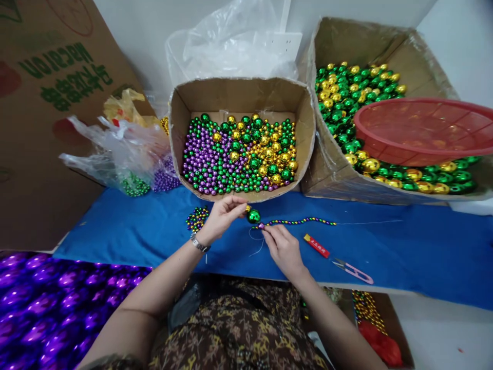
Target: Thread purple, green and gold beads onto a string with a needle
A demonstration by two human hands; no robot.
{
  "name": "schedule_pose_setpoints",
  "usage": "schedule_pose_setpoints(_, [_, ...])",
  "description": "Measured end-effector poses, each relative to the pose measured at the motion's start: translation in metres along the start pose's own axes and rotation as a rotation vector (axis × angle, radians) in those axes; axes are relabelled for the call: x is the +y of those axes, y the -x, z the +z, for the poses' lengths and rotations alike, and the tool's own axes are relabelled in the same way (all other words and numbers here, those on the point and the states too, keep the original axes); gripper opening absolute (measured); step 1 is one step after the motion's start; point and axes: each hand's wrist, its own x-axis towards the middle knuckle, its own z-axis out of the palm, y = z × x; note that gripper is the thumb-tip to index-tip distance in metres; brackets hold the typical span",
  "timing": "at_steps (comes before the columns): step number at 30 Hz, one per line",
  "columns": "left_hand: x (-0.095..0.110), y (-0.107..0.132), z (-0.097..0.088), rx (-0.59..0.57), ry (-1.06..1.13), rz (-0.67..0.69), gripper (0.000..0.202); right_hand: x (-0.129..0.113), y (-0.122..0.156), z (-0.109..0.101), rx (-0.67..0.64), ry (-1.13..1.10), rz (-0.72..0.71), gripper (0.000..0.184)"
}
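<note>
My left hand (227,213) pinches a small gold bead (248,208) at its fingertips, right beside a large green bead (253,216). Just below and to the right, my right hand (282,246) has its thumb and finger closed on a purple bead (261,226). From there a string of small green, gold and purple beads (304,221) runs right across the blue cloth, ending in bare thread (365,223). A loose loop of thread (256,239) hangs under the fingers. Whether the green bead is threaded cannot be made out.
A cardboard box of mixed beads (313,128) stands behind my hands. Right of it, a larger box (385,46) holds bigger beads and a red basket (412,154). Pink thread snips (358,272) and a red-yellow packet (316,246) lie right; a bead pile (197,219) lies left.
</note>
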Motion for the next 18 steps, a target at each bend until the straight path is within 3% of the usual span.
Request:
schedule_pose_setpoints(6, [-0.004, 0.012, -0.007, -0.002, -0.089, -0.005, 0.025, 0.005, 0.002, 0.006, -0.037, -0.097, 0.046, 0.02])
schedule_pose_setpoints(11, [-0.011, 0.026, -0.012, 0.131, -0.217, 0.107, 0.024, 0.016, -0.005, 0.008, -0.091, 0.093, -0.089, 0.028])
schedule_pose_setpoints(14, [-0.009, 0.037, -0.007, 0.212, -0.169, 0.187, 0.025, 0.008, -0.014, 0.01, -0.061, 0.157, -0.163, 0.031])
schedule_pose_setpoints(18, [-0.001, 0.056, 0.002, 0.229, -0.068, 0.269, 0.024, -0.01, -0.022, 0.02, -0.079, 0.114, -0.337, 0.029])
